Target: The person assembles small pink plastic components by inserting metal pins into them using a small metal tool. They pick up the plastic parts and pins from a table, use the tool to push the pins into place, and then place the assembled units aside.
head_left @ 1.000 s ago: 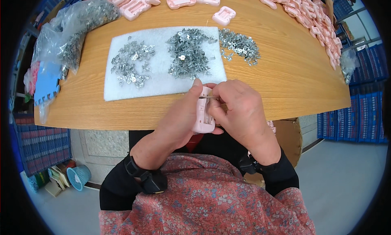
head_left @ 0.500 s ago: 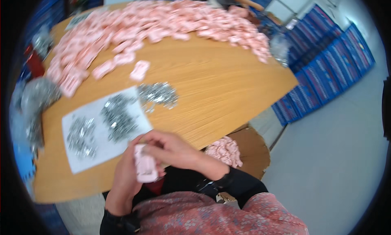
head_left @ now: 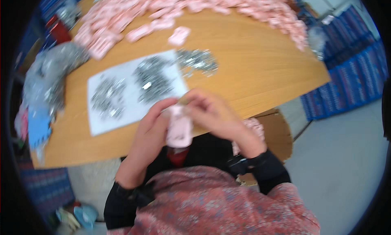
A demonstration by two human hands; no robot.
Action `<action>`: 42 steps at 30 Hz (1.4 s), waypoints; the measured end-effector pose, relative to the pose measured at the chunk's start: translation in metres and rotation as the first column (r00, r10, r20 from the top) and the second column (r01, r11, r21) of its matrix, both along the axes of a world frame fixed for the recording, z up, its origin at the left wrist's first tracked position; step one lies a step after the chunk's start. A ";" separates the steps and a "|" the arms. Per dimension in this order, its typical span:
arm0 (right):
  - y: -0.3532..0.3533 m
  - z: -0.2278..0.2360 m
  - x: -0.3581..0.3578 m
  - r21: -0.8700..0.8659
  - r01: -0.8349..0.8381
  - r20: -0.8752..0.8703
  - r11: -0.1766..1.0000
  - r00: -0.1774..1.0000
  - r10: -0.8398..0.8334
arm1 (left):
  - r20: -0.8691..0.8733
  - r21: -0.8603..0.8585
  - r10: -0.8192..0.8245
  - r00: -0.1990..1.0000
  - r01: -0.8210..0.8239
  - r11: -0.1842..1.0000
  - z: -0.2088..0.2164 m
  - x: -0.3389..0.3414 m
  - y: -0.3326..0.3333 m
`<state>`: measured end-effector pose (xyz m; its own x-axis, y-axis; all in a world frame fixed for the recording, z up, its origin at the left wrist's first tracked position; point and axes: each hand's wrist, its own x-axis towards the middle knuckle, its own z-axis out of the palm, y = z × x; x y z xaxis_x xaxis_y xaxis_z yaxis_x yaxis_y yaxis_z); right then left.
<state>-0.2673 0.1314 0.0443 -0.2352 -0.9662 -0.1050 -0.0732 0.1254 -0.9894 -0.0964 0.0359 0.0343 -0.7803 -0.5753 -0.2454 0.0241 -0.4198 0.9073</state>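
A pink plastic part (head_left: 180,132), long with rounded corners, is held near the front edge of the table. My left hand (head_left: 150,133) closes round its left side. The fingers of my right hand (head_left: 214,114) are bent in at its upper end; whether they also pinch a small piece is blurred and hidden. Just beyond my hands lies a white sheet (head_left: 129,70) bearing two heaps of small shiny metal pieces (head_left: 152,81). A third metal heap (head_left: 198,60) rests on bare wood at the sheet's right corner.
A big pile of pink parts (head_left: 122,15) spreads along the far side of the wooden table (head_left: 260,66), with one loose pink part (head_left: 179,36) nearer. Clear plastic bags (head_left: 55,78) crowd the left edge. An open cardboard box (head_left: 277,133) with pink parts stands below the right edge.
The view has shifted, so table and heaps sit farther left-to-right and higher in the picture. Both hands still hold the pink part, with the right fingers still at its upper end.
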 end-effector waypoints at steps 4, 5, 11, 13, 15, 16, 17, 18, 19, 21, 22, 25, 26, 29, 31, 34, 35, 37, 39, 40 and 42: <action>0.003 0.013 0.003 0.012 -0.008 0.095 1.000 0.995 0.007 | -0.003 0.051 -0.097 0.995 0.097 0.994 0.004 0.002 -0.002; 0.002 0.014 0.005 0.032 -0.011 0.082 0.999 0.997 0.009 | 0.010 0.026 -0.089 0.996 0.088 0.996 0.003 0.006 -0.003; 0.002 0.010 -0.003 0.090 -0.024 -0.016 0.996 1.000 0.025 | 0.112 -0.363 -0.131 0.985 0.164 0.917 -0.001 0.002 -0.004; 0.003 0.011 -0.003 0.089 -0.017 -0.014 0.996 1.000 0.019 | 0.201 -0.525 -0.156 0.967 0.241 0.816 0.003 -0.001 -0.004; 0.003 0.010 -0.002 0.073 -0.012 -0.023 0.997 1.000 0.014 | 0.256 -0.633 -0.153 0.954 0.285 0.720 0.007 -0.004 -0.006; 0.003 0.009 -0.001 0.059 -0.009 -0.033 0.998 0.999 0.011 | 0.283 -0.681 -0.148 0.948 0.307 0.665 0.008 -0.006 -0.006; 0.003 0.008 0.000 0.046 -0.006 -0.044 0.999 0.999 0.008 | 0.255 -0.692 -0.135 0.958 0.278 0.667 0.004 -0.006 -0.007; 0.002 0.009 0.001 0.040 0.006 0.024 0.999 1.000 -0.007 | 0.228 -0.703 -0.113 0.967 0.244 0.668 -0.001 -0.005 -0.007; 0.001 0.011 0.003 0.035 0.019 0.092 0.999 0.995 -0.023 | 0.201 -0.714 -0.093 0.975 0.211 0.668 -0.006 -0.004 -0.008; -0.001 0.011 0.004 0.002 0.053 0.149 0.999 0.987 -0.053 | 0.071 -0.293 -0.135 0.988 0.150 0.944 -0.014 -0.002 -0.010; -0.002 0.008 0.005 -0.028 0.072 0.138 0.997 0.988 -0.068 | 0.001 -0.044 -0.129 0.992 0.129 0.991 -0.016 -0.001 -0.011; -0.004 -0.004 0.004 -0.098 0.066 0.030 0.993 0.998 -0.064 | -0.231 0.306 -0.128 0.964 0.197 0.932 -0.013 0.003 -0.009; -0.004 -0.007 0.004 -0.116 0.053 -0.019 0.992 0.998 -0.055 | -0.263 0.385 -0.118 0.957 0.217 0.897 -0.011 0.004 -0.010; -0.003 0.002 0.009 -0.063 -0.002 0.011 0.998 1.000 0.003 | -0.325 0.461 -0.114 0.939 0.263 0.847 -0.016 0.007 -0.012; -0.004 0.003 0.010 -0.033 -0.022 -0.002 0.999 1.000 0.022 | -0.336 0.464 -0.110 0.935 0.266 0.845 -0.016 0.009 -0.012; -0.006 0.001 0.013 -0.069 -0.011 -0.029 0.998 1.000 0.009 | -0.355 0.470 -0.115 0.928 0.283 0.836 -0.019 0.011 -0.011; -0.006 -0.001 0.013 -0.094 -0.001 -0.039 0.996 0.999 -0.002 | -0.362 0.486 -0.117 0.925 0.294 0.823 -0.019 0.012 -0.012; -0.006 -0.006 0.012 -0.104 0.006 0.026 0.995 1.000 -0.003 | -0.371 0.515 -0.119 0.921 0.311 0.799 -0.020 0.012 -0.013; -0.006 -0.008 0.011 -0.108 0.004 0.076 0.994 0.997 0.004 | -0.375 0.541 -0.117 0.920 0.320 0.778 -0.020 0.012 -0.013; -0.006 -0.008 0.010 -0.107 -0.002 0.093 0.994 0.996 0.012 | -0.368 0.537 -0.121 0.922 0.317 0.782 -0.020 0.012 -0.013; -0.006 -0.006 0.011 -0.099 -0.008 0.101 0.995 0.995 0.018 | -0.354 0.529 -0.131 0.926 0.314 0.788 -0.020 0.012 -0.013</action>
<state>-0.2568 0.1257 0.0386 -0.2155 -0.9760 -0.0321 0.0272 0.0269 -0.9993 -0.0841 0.0231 0.0144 -0.9547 -0.2033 -0.2174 0.0805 -0.8795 0.4691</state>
